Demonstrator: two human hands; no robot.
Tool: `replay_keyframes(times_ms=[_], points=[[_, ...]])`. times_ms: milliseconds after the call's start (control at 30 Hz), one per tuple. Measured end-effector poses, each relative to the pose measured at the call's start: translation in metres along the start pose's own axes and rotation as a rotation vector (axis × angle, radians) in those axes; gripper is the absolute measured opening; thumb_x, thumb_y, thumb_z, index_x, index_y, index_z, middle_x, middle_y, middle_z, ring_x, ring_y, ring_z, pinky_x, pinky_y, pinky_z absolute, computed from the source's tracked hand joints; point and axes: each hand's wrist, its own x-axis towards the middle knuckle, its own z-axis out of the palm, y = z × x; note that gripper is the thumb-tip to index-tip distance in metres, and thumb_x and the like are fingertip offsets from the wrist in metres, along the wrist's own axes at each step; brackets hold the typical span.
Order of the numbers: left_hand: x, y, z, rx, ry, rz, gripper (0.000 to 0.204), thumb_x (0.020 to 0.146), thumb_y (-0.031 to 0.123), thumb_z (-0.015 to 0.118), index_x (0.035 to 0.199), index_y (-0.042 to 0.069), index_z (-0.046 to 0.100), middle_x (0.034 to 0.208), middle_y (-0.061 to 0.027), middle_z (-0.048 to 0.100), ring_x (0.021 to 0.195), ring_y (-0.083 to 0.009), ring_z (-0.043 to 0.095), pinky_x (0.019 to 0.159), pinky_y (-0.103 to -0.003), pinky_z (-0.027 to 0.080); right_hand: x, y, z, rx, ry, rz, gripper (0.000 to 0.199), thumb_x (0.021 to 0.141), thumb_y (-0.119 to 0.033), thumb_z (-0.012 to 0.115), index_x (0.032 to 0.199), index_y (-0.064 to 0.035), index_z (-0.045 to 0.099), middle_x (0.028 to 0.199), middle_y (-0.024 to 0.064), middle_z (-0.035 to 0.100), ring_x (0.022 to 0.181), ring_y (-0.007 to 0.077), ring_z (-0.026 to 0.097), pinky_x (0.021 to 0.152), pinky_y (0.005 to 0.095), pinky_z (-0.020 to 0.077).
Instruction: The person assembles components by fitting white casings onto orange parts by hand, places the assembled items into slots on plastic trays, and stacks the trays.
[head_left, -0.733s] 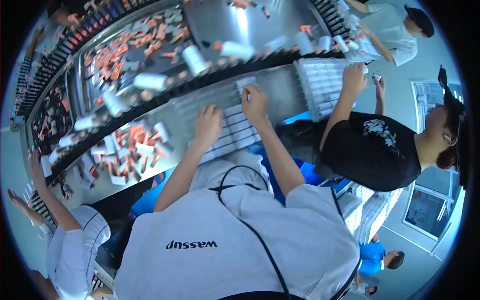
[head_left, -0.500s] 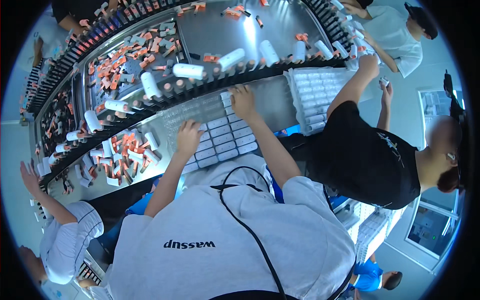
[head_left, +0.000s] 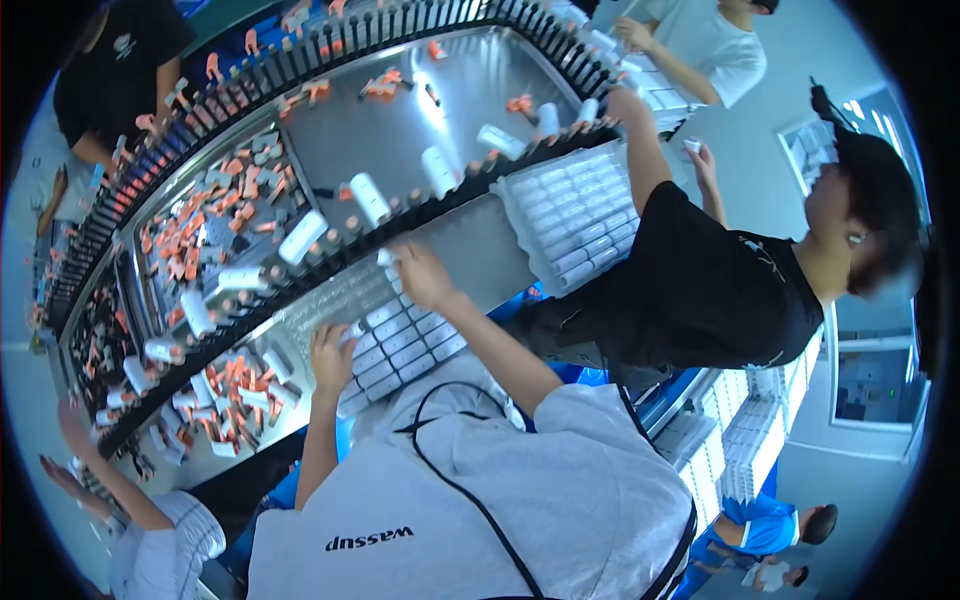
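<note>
A clear plastic tray [head_left: 325, 292] lies in front of me. White rounded cases [head_left: 405, 345] fill rows of its near right part. At the tray's left side, my left hand [head_left: 332, 357] is curled with a small white case at its fingertips. My right hand [head_left: 422, 275], smeared by motion, is over the far end of the filled rows. At its fingertips shows another white case [head_left: 386, 257], close to the conveyor. Black upright holders on the curved conveyor [head_left: 340, 250] carry several white cases [head_left: 302, 236].
Orange and grey parts [head_left: 215, 215] fill a metal tray inside the conveyor loop; more orange and white pieces [head_left: 235, 400] lie at left. A filled tray [head_left: 575, 205] stands to the right, beside a person in black [head_left: 720, 300]. Another person's arm [head_left: 120, 485] reaches in at lower left.
The view has swung, so the scene sits further left. My right hand has gone from the tray's far column toward the conveyor, a white case now at its fingertips. My left hand stays by the tray.
</note>
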Motion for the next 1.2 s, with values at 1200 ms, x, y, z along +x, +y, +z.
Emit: replay_keyframes(times_ms=[1200], points=[[0.016, -0.024, 0.005, -0.107, 0.017, 0.186, 0.029, 0.085, 0.025, 0.078, 0.109, 0.009, 0.075, 0.106, -0.0102, 0.061, 0.103, -0.0338, 0.06, 0.091, -0.047, 0.048, -0.31, -0.036, 0.099, 0.428, 0.169, 1.155, 0.059, 0.109, -0.044, 0.036, 0.113, 0.0087, 0.062, 0.116, 0.0326, 0.068, 0.11, 0.0457, 0.066, 0.097, 0.05, 0.0467]])
